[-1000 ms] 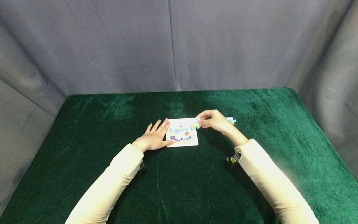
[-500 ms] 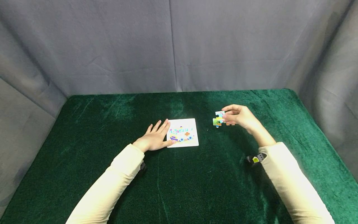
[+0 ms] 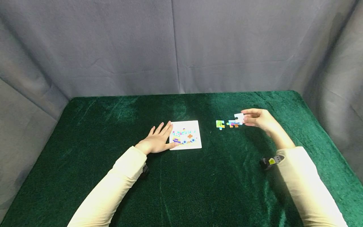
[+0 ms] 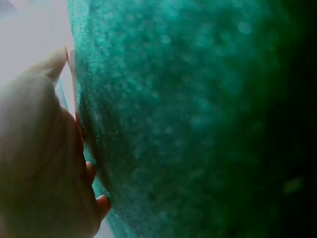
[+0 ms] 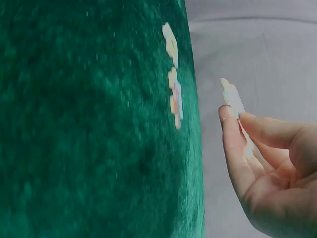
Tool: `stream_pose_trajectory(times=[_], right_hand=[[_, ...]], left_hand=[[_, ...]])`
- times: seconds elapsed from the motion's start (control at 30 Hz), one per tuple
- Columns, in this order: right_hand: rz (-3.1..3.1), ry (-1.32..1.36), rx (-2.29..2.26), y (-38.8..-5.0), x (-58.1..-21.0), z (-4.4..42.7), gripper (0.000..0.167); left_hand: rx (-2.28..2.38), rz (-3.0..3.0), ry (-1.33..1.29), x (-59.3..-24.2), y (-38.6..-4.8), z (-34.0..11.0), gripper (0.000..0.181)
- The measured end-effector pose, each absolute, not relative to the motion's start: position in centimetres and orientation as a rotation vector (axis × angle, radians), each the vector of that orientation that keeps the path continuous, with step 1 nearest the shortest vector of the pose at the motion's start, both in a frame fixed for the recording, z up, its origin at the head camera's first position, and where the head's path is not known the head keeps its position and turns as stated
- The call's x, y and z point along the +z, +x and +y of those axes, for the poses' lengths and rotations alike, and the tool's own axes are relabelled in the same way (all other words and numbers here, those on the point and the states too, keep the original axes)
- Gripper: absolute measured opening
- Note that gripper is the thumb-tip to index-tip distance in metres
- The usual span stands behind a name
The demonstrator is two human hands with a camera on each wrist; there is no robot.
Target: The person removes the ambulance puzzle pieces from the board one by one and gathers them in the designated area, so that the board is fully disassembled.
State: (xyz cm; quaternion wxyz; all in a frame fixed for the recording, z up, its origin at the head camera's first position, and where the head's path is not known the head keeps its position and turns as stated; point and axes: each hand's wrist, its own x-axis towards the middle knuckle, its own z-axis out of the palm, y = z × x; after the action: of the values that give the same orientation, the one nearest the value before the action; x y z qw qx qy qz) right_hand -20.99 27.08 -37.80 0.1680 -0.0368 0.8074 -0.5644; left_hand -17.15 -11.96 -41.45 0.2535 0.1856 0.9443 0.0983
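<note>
- Centrally, in the head view: white printed card (image 3: 185,135) flat on green cloth (image 3: 181,186); left hand (image 3: 156,141) laid over its left edge, fingers spread apart, thumb on the printed face.
- To the right, well apart from the card: right hand (image 3: 262,121), thumb and fingers pinched on a pale puzzle piece (image 3: 239,117).
- From the right wrist: same piece nearly edge-on, raised off the cloth.
- On the cloth, between card and right hand: green puzzle piece (image 3: 220,124); just beside it, multicoloured puzzle cluster (image 3: 233,124), one piece or more, cannot tell.
- For a sound hold: pinch by the edges, leaving knobs uncovered; turn slowly to compare outline and print; lift clear of the cluster to avoid nudging it.
- For the left hand: press lightly and evenly, steadying the card without hiding more print.
- Likely fault, by judgement: slipping of so thin a piece.
</note>
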Motion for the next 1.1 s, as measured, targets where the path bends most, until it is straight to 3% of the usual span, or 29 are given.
stream_pose_trajectory(times=[1.1], right_hand=[[2.212, 0.054, -1.56, -21.4, -40.2, 30.5, 0.051]], left_hand=[[0.328, 2.571, 0.524, -41.2, -17.0, -12.2, 0.086]])
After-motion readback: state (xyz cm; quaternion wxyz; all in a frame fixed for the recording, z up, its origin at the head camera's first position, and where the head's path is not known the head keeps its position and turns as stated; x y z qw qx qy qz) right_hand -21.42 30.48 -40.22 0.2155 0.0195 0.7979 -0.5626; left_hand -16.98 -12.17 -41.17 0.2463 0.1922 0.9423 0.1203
